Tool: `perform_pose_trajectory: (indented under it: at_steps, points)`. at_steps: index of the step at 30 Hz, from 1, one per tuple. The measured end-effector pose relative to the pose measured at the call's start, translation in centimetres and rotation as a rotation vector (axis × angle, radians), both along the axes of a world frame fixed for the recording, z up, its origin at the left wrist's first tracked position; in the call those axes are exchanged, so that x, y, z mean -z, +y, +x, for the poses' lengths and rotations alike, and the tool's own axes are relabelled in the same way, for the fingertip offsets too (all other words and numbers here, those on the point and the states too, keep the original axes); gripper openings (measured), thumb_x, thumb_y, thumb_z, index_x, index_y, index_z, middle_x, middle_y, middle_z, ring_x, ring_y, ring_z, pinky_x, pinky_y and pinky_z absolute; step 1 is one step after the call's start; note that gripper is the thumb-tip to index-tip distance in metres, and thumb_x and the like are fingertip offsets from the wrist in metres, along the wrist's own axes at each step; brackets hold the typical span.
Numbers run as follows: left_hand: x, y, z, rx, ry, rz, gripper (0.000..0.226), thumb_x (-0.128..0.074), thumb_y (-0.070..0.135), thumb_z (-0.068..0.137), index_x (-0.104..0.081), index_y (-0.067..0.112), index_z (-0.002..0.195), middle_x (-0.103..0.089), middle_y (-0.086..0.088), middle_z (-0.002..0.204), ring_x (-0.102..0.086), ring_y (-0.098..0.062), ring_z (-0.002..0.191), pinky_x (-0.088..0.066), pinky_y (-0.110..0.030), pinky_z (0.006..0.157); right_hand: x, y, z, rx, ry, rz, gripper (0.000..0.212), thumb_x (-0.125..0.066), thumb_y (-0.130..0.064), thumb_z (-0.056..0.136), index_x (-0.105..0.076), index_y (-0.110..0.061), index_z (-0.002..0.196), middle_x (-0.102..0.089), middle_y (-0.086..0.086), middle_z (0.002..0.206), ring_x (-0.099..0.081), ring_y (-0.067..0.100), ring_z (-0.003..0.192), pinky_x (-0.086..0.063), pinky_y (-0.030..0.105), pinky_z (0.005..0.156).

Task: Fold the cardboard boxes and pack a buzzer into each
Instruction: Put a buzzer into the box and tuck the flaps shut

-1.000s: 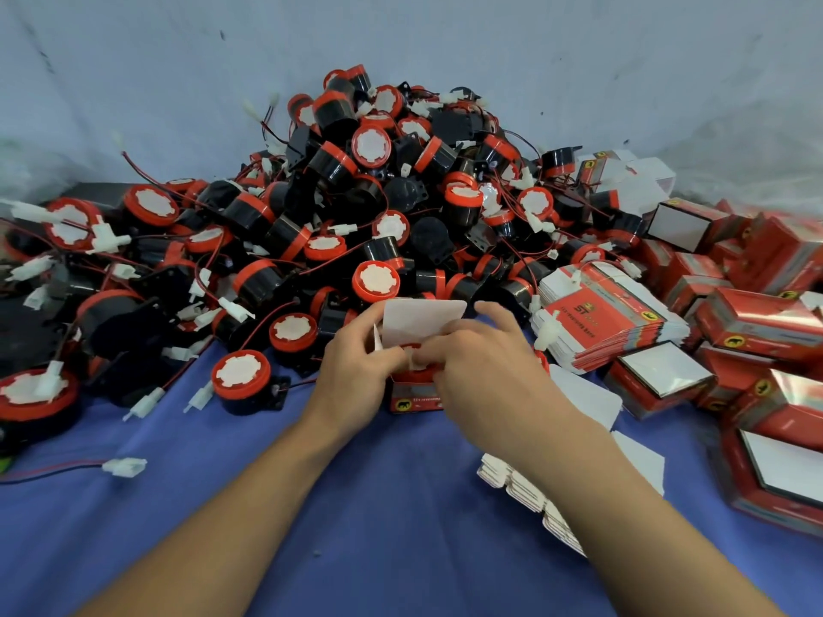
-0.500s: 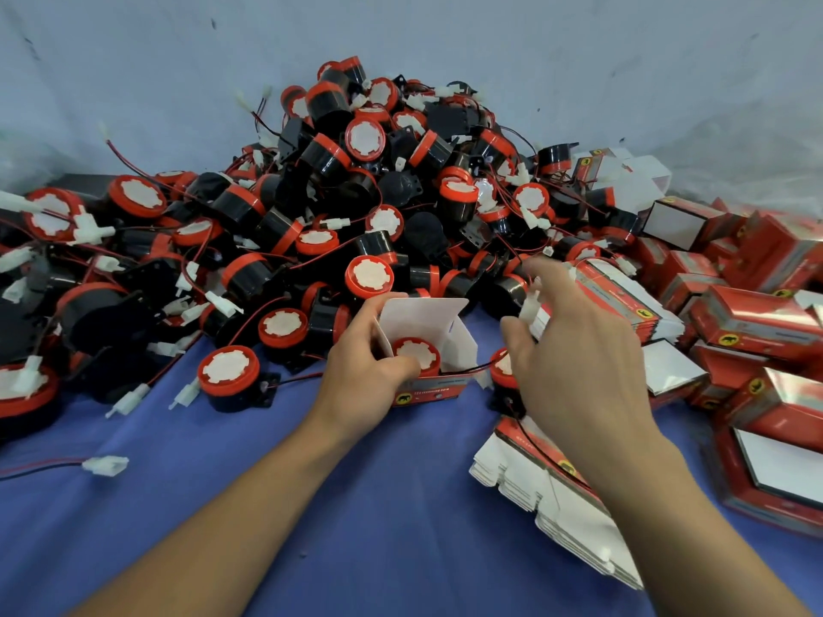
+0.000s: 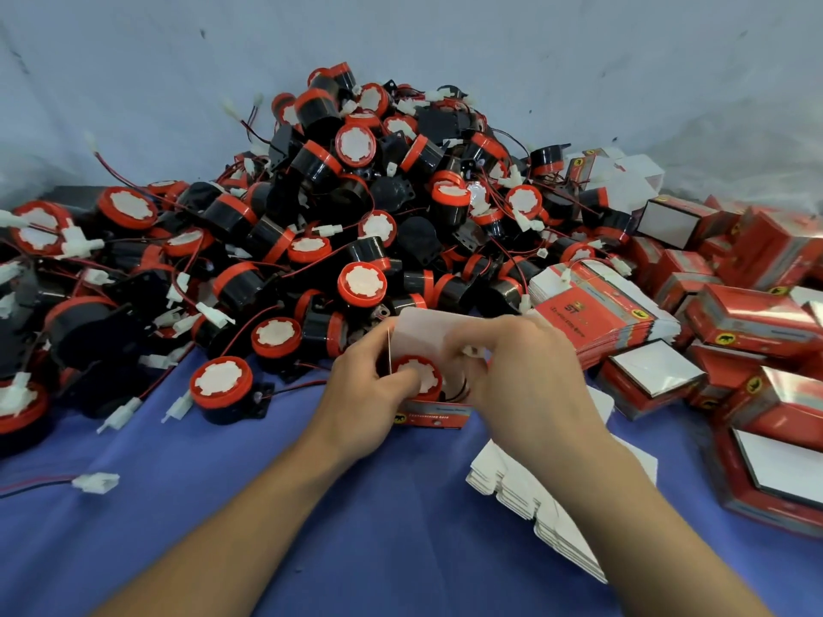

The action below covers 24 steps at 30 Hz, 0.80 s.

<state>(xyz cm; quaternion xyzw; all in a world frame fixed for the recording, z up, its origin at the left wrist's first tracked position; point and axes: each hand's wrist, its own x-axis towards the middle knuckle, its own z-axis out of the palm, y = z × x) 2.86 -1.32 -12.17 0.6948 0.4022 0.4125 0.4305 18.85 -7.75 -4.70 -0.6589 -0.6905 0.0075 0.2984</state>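
1. Work piece: 1 small red cardboard box (image 3: pixel 434 415) stood on the blue cloth-covered desk (image 3: pixel 267 549), just in front of the heap. Its white lid flap (image 3: pixel 421 331) stood upright and open.
2. Contents: 1 black buzzer with a red cap and white disc (image 3: pixel 418 377) sat inside the box, cap facing the camera. Its red and black wires looped at the box's right side.
3. Left hand (image 3: pixel 365 394): its fingers were curled round the box's left side, steadying it, and the thumb lay against the buzzer's cap.
4. Right hand (image 3: pixel 525 385): it was motion-blurred, with the fingers curled at the box's right opening. A small white plastic plug (image 3: pixel 470 349) showed at the fingertips. It could not be told whether the plug was pinched or merely pushed.
5. Step in hand, by judgement: the lead and plug were being tucked in beside the buzzer. The lid had not yet been closed.
6. Done so far: many closed red boxes (image 3: pixel 752 322) lay piled at the right of the desk. Their contents could not be seen.
7. Left to do: a large heap of loose black-and-red buzzers with wires (image 3: pixel 356 216) covered the back of the desk.
8. Stock for folding: 1 stack of flat red unfolded cartons (image 3: pixel 592 313) lay right of the work piece. Another flat stack, white side up (image 3: pixel 525 496), lay under the right forearm.
9. Assessment: the task was well under way but far from complete. Judging by the heap, more remained than had been packed.
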Motion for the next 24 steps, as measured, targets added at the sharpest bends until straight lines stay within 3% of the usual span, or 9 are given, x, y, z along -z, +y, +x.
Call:
perform_pose_trajectory:
  at_steps: [3, 6, 11, 13, 16, 19, 21, 23, 24]
  points:
    - [0.0, 0.0, 0.0, -0.003, 0.001, -0.021, 0.055, -0.057, 0.028, 0.07, -0.068, 0.038, 0.124, -0.076, 0.008, 0.109, -0.071, -0.013, 0.103, -0.06, -0.042, 0.086, 0.6, 0.0, 0.9, 0.094, -0.203, 0.196, 0.027, -0.063, 0.004, 0.062, -0.073, -0.021, 0.06, -0.064, 0.003, 0.058, -0.048, 0.026, 0.062, -0.03, 0.034, 0.073]
    - [-0.1, -0.1, 0.1, -0.009, -0.002, -0.025, 0.054, -0.057, 0.033, 0.069, -0.068, 0.039, 0.122, -0.076, 0.008, 0.109, -0.071, -0.013, 0.102, -0.061, -0.045, 0.086, 1.2, -0.2, 1.0, 0.158, -0.242, 0.192, 0.029, -0.077, 0.007, 0.056, -0.075, -0.021, 0.063, -0.059, 0.004, 0.053, -0.035, 0.02, 0.06, -0.026, 0.035, 0.074]
    - [-0.4, -0.4, 0.2, -0.01, -0.007, -0.02, 0.049, -0.057, 0.029, 0.072, -0.069, 0.037, 0.12, -0.076, 0.005, 0.105, -0.072, -0.018, 0.099, -0.061, -0.05, 0.084, 0.9, -0.6, -0.9, 0.148, -0.268, 0.166, 0.034, -0.072, 0.01, 0.04, -0.067, -0.019, 0.058, -0.048, 0.002, 0.043, -0.024, 0.022, 0.048, -0.015, 0.033, 0.062]
    - [-0.5, -0.5, 0.1, -0.003, -0.007, -0.012, 0.049, -0.056, 0.024, 0.074, -0.069, 0.036, 0.119, -0.076, 0.004, 0.106, -0.072, -0.019, 0.1, -0.06, -0.053, 0.085, 1.4, -0.5, -1.9, 0.181, -0.223, 0.101, 0.035, -0.078, 0.007, 0.048, -0.073, -0.02, 0.07, -0.056, 0.002, 0.047, -0.035, 0.027, 0.043, -0.022, 0.028, 0.056]
    - [-0.5, -0.6, 0.1, 0.0, -0.004, -0.012, 0.05, -0.057, 0.027, 0.074, -0.069, 0.036, 0.121, -0.076, 0.006, 0.109, -0.071, -0.018, 0.104, -0.059, -0.052, 0.089, 2.6, 0.0, -2.4, 0.242, -0.137, -0.024, 0.027, -0.078, -0.005, 0.075, -0.076, -0.024, 0.094, -0.064, 0.006, 0.058, -0.052, 0.034, 0.053, -0.029, 0.031, 0.054]
    - [-0.4, -0.5, 0.0, 0.002, -0.004, -0.012, 0.048, -0.061, 0.021, 0.079, -0.069, 0.035, 0.123, -0.076, 0.008, 0.112, -0.071, -0.015, 0.107, -0.058, -0.049, 0.092, 2.9, -0.5, -2.0, 0.274, -0.213, -0.076, 0.029, -0.087, -0.006, 0.061, -0.074, -0.025, 0.079, -0.053, 0.004, 0.049, -0.035, 0.027, 0.048, -0.021, 0.028, 0.051]
    - [-0.4, -0.5, 0.0, 0.004, 0.002, -0.007, 0.049, -0.059, 0.016, 0.08, -0.069, 0.033, 0.125, -0.076, 0.01, 0.113, -0.071, -0.013, 0.109, -0.059, -0.045, 0.093, 3.0, -0.9, -2.2, 0.235, -0.29, -0.062, 0.033, -0.09, -0.005, 0.048, -0.071, -0.024, 0.067, -0.049, 0.001, 0.047, -0.039, 0.027, 0.041, -0.02, 0.028, 0.052]
    - [-0.4, -0.6, 0.1, 0.001, 0.007, -0.01, 0.05, -0.057, 0.015, 0.079, -0.069, 0.033, 0.124, -0.076, 0.011, 0.113, -0.07, -0.011, 0.109, -0.059, -0.042, 0.093, 3.1, -1.1, -2.4, 0.224, -0.302, -0.083, 0.028, -0.088, -0.01, 0.056, -0.072, -0.028, 0.071, -0.046, -0.001, 0.05, -0.048, 0.028, 0.047, -0.023, 0.029, 0.052]
    - [-0.4, -0.6, 0.1, 0.0, 0.011, -0.01, 0.05, -0.057, 0.015, 0.079, -0.069, 0.033, 0.124, -0.076, 0.011, 0.113, -0.07, -0.011, 0.109, -0.06, -0.042, 0.093, 3.4, -1.0, -2.3, 0.217, -0.293, -0.075, 0.021, -0.083, -0.018, 0.071, -0.074, -0.033, 0.082, -0.043, -0.002, 0.055, -0.05, 0.027, 0.056, -0.026, 0.03, 0.054]
